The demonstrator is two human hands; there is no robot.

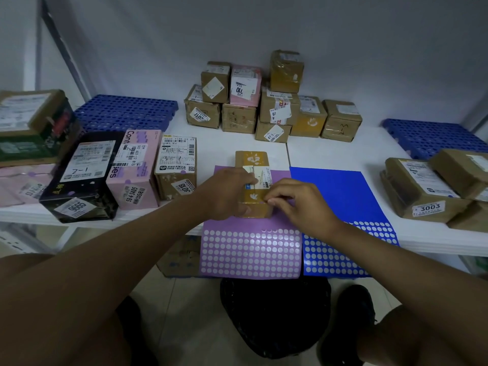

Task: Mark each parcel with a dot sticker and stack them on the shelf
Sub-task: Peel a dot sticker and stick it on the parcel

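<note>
- Head view: at the far left of the white tabletop (237,143) a black box (81,178), a pink box (134,167) and a brown labelled box (176,165) stand side by side, close beside the left forearm.
- The left hand (227,192) lies over the small yellow-brown parcel (252,161), its fingers curled down onto the parcel's left side and label.
- That parcel rests on the purple sticker sheet (250,249) (its near end hangs over the tabletop edge).
- The right hand (298,204) has its fingers pressed together in a pinch at the parcel's near right corner; what they pinch is too small to tell.
- Blue sticker sheet (340,196) lies just right, with bare tabletop behind the parcel.
- A stack of parcels (272,101) stands at the back wall; more brown parcels (422,186) crowd the right edge.
</note>
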